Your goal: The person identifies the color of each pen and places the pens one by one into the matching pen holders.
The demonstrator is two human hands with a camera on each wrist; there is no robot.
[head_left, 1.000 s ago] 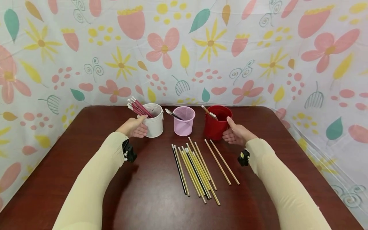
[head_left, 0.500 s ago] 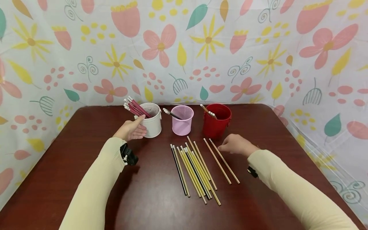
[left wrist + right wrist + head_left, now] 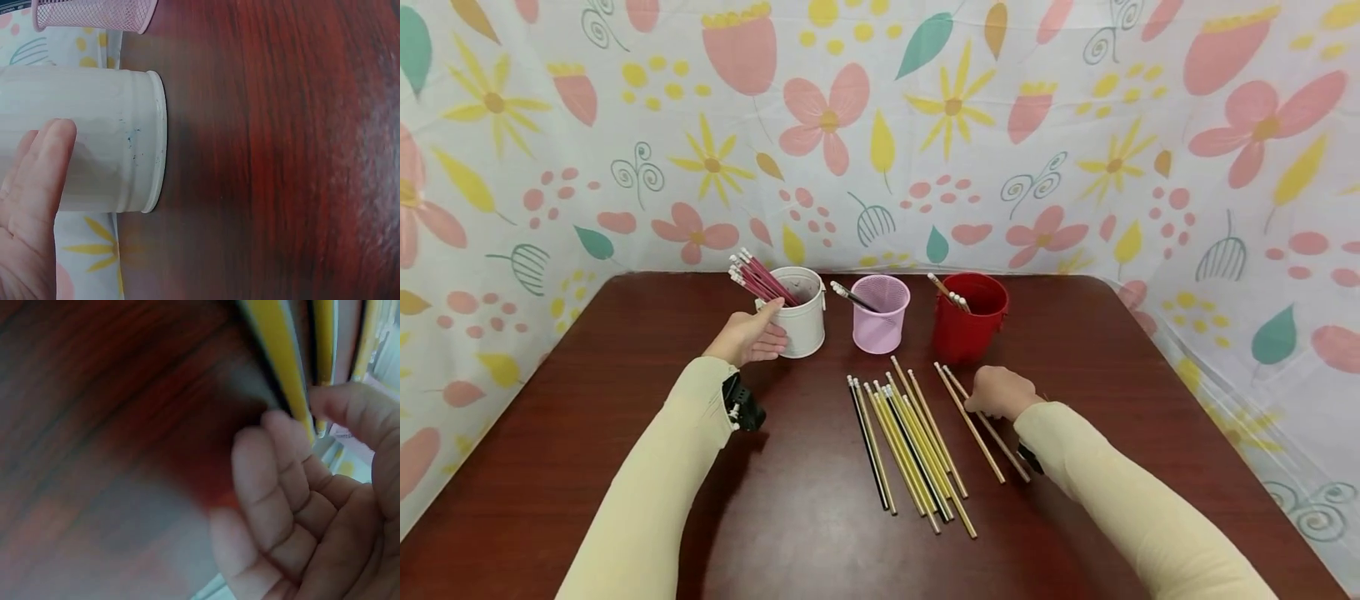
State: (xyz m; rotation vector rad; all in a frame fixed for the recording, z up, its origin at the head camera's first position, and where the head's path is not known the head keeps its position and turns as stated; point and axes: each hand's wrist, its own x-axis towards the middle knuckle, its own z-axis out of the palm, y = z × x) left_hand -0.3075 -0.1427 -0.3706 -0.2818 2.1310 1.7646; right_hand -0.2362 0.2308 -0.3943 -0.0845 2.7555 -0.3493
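With fingers straight, my left hand (image 3: 751, 335) lies along the side of the white bucket (image 3: 805, 332), thumb near its rim. In the left wrist view its fingers (image 3: 47, 156) are against or just in front of the white wall. Pink pencils (image 3: 766, 283) lean inside this bucket. My right hand (image 3: 1002, 390) pinches a pencil (image 3: 1013, 457) on the table between thumb and fingertips; the right wrist view has this yellow-looking pencil (image 3: 275, 347) at the fingertips. One similar pencil (image 3: 973, 429) lies just left of it.
A pink mesh cup (image 3: 877, 333) with black pencils stands mid-back. Right of it, a red bucket (image 3: 964, 337) holds several brown pencils. Several gold, yellow and black pencils (image 3: 917, 454) lie heaped mid-table. A patterned cloth (image 3: 880, 150) hangs behind the table (image 3: 760, 508).
My right hand has left the red bucket's side, come down towards me and taken hold of the rightmost pencil, whose angle has shifted slightly. The left hand stays at the white bucket.
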